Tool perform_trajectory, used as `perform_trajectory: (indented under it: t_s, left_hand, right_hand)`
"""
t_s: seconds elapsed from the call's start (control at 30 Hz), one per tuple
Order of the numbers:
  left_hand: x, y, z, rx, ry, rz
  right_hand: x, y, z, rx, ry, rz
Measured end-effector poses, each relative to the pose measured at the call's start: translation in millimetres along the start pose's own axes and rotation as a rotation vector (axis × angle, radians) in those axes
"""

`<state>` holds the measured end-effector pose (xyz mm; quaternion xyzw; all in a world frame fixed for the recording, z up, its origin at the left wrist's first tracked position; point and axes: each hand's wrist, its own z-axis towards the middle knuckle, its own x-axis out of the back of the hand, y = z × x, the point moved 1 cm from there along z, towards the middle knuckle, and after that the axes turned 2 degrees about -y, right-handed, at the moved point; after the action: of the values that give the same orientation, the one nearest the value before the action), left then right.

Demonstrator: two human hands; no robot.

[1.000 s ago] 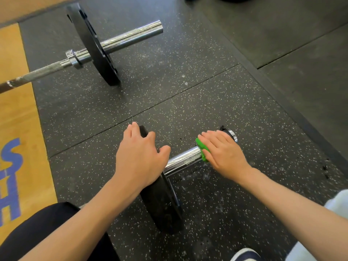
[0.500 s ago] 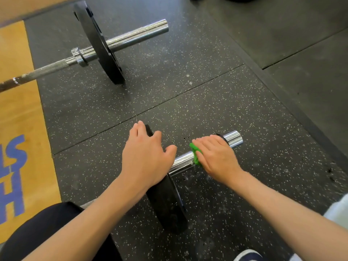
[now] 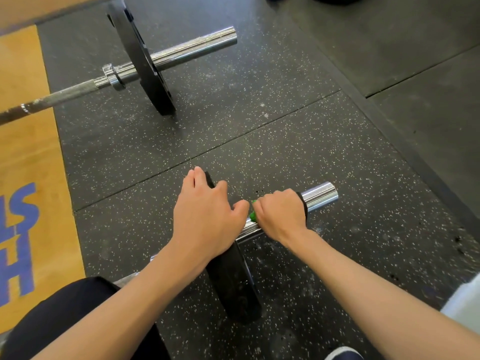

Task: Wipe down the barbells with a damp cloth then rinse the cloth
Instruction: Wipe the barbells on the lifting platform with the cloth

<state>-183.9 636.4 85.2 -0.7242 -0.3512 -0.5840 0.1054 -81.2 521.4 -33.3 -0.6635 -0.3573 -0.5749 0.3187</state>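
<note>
Right hand (image 3: 280, 216) is closed round the chrome sleeve (image 3: 320, 196) of the near barbell, knuckles up, with the green cloth (image 3: 252, 216) bunched inside the grip; only a small green edge shows at the thumb side, between the two hands. Beyond the fist the bare end of the sleeve sticks out towards the right edge of the speckled rubber floor (image 3: 285, 131).

Left hand (image 3: 207, 216) lies over the top rim of the near plate (image 3: 233, 284), fingers bent down over the rim and holding it, thumb pointing at the sleeve and almost touching the right hand. That black plate stands upright on the floor, edge-on to the camera.

A second barbell (image 3: 187, 50) lies well apart, towards the far left corner of the floor, with its own black plate (image 3: 141, 61) upright on it and its shaft running out over the wooden platform (image 3: 28, 141) with blue lettering along the left edge. A knee in black cloth (image 3: 59, 318) fills the near left corner, and the toe of a shoe (image 3: 342, 354) shows at the near edge.
</note>
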Motion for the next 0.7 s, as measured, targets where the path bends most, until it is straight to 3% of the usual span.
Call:
perform_trajectory:
  t_s: [0.23, 0.37, 0.53, 0.63, 0.7]
  left_hand:
    - [-1.9, -0.4, 3.0, 0.009, 0.008, -0.010]
    - [-1.6, -2.3, 5.2, 0.013, 0.015, -0.017]
    - [-1.3, -2.6, 3.6, -0.010, 0.018, -0.010]
    - [1.7, -1.1, 3.6, 0.001, -0.020, -0.012]
    - [2.9, 0.5, 4.7, 0.001, -0.022, -0.012]
  right_hand:
    - [2.1, -26.9, -8.3, -0.207, 0.288, 0.169]
    - [-28.7, -54.3, -28.5, -0.020, 0.433, 0.323]
    - [-53.3, 2.8, -58.4, 0.249, 0.380, 0.073]
    - [-50.1, 50.2, -60.9, 0.093, 0.378, 0.079]
    - [-41.4, 60.0, -50.4, -0.143, 0.390, 0.173]
